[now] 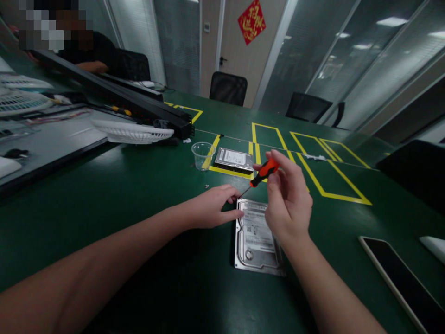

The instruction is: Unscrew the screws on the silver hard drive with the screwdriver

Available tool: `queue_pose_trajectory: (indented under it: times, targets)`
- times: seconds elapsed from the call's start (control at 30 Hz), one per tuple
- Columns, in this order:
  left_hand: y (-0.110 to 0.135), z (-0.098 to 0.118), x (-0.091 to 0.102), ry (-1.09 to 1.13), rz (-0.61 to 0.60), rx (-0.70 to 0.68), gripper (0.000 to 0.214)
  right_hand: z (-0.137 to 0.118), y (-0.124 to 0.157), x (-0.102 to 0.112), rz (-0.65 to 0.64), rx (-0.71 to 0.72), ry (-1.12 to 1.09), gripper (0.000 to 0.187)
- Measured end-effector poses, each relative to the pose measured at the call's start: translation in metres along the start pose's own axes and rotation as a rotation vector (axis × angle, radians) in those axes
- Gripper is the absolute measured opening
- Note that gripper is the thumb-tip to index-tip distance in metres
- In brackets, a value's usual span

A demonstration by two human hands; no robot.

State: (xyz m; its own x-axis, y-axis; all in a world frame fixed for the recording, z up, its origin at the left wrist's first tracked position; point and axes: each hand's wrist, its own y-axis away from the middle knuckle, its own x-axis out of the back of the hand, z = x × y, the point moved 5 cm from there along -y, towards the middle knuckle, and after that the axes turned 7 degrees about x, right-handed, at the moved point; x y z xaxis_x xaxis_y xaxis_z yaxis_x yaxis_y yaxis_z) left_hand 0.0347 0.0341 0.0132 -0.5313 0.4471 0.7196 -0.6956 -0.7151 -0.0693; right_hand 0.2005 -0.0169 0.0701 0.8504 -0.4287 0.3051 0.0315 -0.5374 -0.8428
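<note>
Two hard drives lie label-up: the nearer drive (257, 239) on the green table (174, 283), the second drive (233, 158) beyond it. Above the nearer drive, the right hand (289, 197) grasps one screwdriver (264, 172). The left hand (219, 207) touches its far-left corner; whether gripping, I cannot tell. One cup (202, 158) stands beyond it, leftward; one phone (403, 283) lies rightward.

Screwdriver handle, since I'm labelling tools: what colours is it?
The screwdriver handle is orange-red and black; it shows best in the head view.
</note>
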Motion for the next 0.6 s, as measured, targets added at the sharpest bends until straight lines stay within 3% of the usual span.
queue_pose_trajectory:
  times: [0.6]
  targets:
    - [0.0003, 0.0012, 0.0010, 0.006, -0.003, 0.011, 0.037, -0.0031, -0.0014, 0.0030, 0.057, 0.014, 0.053, 0.045]
